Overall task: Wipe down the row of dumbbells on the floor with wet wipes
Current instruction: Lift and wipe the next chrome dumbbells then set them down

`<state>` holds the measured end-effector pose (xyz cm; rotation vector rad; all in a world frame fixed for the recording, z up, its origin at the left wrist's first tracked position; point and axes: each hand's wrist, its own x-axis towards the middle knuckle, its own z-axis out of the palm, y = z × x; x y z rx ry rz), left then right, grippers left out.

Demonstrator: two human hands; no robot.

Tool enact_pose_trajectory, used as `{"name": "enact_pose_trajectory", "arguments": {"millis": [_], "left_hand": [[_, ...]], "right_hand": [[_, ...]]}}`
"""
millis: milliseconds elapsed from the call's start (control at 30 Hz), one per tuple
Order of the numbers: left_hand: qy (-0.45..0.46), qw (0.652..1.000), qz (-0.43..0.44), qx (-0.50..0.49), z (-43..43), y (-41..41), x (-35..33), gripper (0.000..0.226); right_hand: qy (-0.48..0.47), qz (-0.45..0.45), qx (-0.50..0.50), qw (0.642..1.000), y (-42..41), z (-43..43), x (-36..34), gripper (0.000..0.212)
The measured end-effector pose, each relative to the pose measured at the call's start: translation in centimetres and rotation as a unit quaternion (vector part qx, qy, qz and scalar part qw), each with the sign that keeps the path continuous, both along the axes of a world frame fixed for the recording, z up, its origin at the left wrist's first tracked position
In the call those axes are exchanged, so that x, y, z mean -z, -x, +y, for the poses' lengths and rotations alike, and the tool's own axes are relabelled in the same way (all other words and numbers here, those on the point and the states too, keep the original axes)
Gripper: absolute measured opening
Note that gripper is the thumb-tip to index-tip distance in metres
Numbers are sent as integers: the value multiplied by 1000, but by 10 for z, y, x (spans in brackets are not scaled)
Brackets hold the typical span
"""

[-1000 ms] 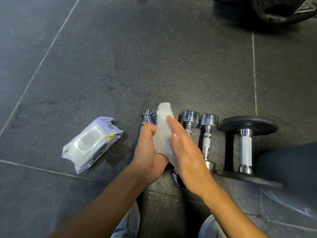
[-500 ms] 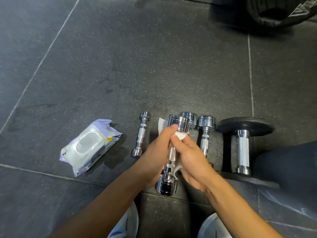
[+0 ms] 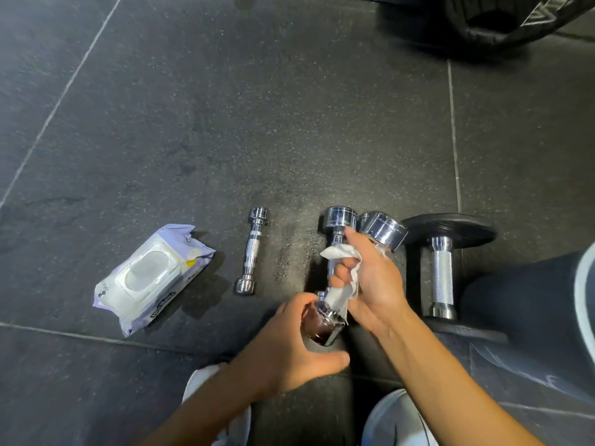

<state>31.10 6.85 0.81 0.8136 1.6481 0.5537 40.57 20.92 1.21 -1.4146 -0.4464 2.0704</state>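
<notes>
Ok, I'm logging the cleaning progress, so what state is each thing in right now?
wipes pack: flat on the floor, lid shut.
small dumbbell: lying on the floor, untouched.
held dumbbell: lifted, tilted, handle wrapped in the wipe.
wipe: bunched round that handle.
left hand: grips the held dumbbell's near end.
right hand: grips wipe and handle.
chrome dumbbell: lying on the floor.
black-plate dumbbell: lying on the floor.

The handle of the held dumbbell [image 3: 383, 231] is hidden under the wet wipe [image 3: 338, 255] and the right grip [image 3: 373, 284]. The left grip [image 3: 289, 349] covers part of its near head. The near end of the chrome dumbbell [image 3: 339, 217] lying behind them is hidden. Print on the wipes pack [image 3: 151, 278] is too small to read. The top edge cuts off the black object [image 3: 502, 20] far right.
</notes>
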Motion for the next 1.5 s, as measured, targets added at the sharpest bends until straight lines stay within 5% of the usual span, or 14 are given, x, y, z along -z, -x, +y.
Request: {"name": "enact_pose_trajectory", "arguments": {"millis": [167,233,333,400,467,567,700,800,967,1067,1167,1267,1400,1500], "left_hand": [[-36,996,73,-39,16,-6,-2,34],[-5,991,-130,-40,21,6,-5,18],[48,867,-492,-68,10,4,-7,26],[46,803,-593,-47,3,-1,-1,34],[6,832,-555,-16,2,-2,2,30],[-51,969,-235,-50,5,-5,-5,22],[-88,984,70,-140,-1,-15,-8,32],[-45,972,-198,-120,0,-3,-4,20],[-17,805,-588,-81,-13,-4,8,26],[-18,859,-502,-96,-9,-3,5,21],[-21,976,-156,-149,-3,-16,-9,16],[-39,985,50,-162,-4,-22,-11,28],[-7,974,-157,-166,-3,-12,0,26],[22,874,-459,-155,-12,-8,7,30]], "right_hand": [[57,67,26,996,5,3,2,33],[68,148,-24,986,-3,3,5,39],[105,346,-97,927,-12,-7,8,39],[120,426,-136,886,-12,-14,4,38],[102,386,-173,900,-9,-11,-4,38],[-7,157,-151,976,0,-3,-21,39],[-82,10,-30,996,21,-13,-32,32],[-44,60,-106,992,13,-19,-25,24],[82,302,-254,915,-4,-22,-9,35],[35,198,-230,952,4,-16,-18,38],[-48,35,-109,992,15,-14,-32,18],[-54,-34,-29,998,19,-19,-23,12],[-1,3,-109,994,7,-32,-15,21],[77,87,-162,980,-6,-35,-13,34]]}}
